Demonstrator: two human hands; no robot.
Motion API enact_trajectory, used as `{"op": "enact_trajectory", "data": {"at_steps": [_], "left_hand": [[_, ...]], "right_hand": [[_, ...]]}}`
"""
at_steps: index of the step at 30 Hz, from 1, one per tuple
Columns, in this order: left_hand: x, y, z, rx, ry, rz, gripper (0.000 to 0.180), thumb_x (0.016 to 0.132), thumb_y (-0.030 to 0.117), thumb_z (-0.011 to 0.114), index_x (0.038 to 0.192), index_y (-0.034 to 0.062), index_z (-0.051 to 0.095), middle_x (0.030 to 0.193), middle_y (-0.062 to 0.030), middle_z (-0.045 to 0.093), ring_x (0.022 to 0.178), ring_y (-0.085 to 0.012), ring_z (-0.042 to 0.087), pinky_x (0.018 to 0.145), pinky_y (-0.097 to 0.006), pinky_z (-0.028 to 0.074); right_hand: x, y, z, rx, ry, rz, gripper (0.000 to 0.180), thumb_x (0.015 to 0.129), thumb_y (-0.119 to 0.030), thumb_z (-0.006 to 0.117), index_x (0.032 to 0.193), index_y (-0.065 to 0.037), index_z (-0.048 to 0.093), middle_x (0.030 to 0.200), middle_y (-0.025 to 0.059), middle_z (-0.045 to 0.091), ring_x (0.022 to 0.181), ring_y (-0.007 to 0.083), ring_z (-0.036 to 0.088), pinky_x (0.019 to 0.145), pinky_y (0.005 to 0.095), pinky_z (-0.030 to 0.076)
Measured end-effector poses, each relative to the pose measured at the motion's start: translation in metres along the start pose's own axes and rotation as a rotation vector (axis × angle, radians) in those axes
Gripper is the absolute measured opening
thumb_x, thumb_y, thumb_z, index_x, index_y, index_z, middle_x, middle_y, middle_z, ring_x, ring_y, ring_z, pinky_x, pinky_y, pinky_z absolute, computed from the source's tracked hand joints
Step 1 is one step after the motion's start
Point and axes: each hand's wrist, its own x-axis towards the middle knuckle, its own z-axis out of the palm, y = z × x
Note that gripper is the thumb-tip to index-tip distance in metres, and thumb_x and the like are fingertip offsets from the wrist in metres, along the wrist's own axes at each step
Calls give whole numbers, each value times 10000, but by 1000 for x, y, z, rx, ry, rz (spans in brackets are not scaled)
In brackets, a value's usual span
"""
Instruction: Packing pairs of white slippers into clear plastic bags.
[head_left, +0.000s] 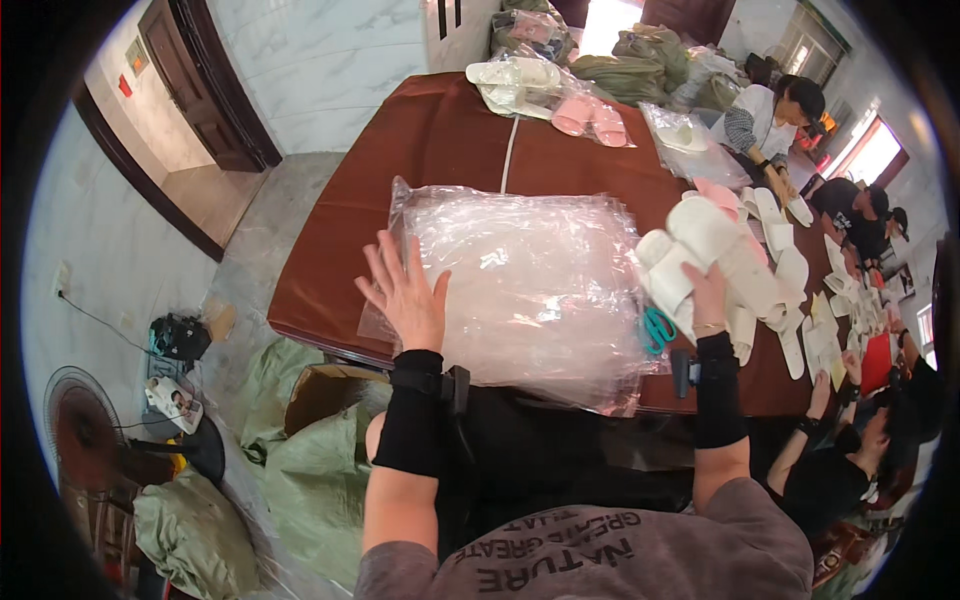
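A thick stack of clear plastic bags [535, 285] lies flat on the brown-covered table in front of me. On its left edge rests my left hand [408, 300], palm down with the fingers spread. My right hand [708, 297] grips a pair of white slippers [700, 228] just right of the stack; its fingertips are partly hidden by them. Teal-handled scissors [657, 330] lie at the stack's right edge, near my right wrist. Beyond the right hand, more white slippers [790, 270] are heaped along the table, with a pink slipper [720, 196] among them.
Bagged white slippers [515, 75] and bagged pink slippers [590, 117] sit on the table's [400, 130] far end. Co-workers [775, 120] handle slippers along the right side. Green sacks [315, 490], an open carton [330, 395] and a standing fan [85, 425] are at the left.
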Motion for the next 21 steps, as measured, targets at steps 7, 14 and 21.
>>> {"op": "enact_trajectory", "data": {"at_steps": [7,14,21], "left_hand": [[-6,-34,5,-219,-151,-379,478,813,332,678,1200,135,478,1174,-145,536,1008,-340,548,813,-478,425],[-18,-60,22,-532,-381,-548,510,692,133,776,1086,40,465,851,-109,612,769,-227,611,722,-348,486],[-11,-55,9,-1274,-210,-745,404,808,4,626,1169,48,451,813,-84,634,697,-156,621,570,-263,488]], "right_hand": [[-47,-52,59,-8,-24,-164,444,825,-98,614,1208,92,494,1075,175,623,960,212,595,842,318,458],[-57,47,85,-241,-58,-209,448,832,-94,592,1237,64,483,1154,209,595,1060,283,571,884,325,433],[-30,41,35,-299,280,-141,371,865,-144,605,1122,111,523,1013,187,613,914,223,560,824,324,434]]}}
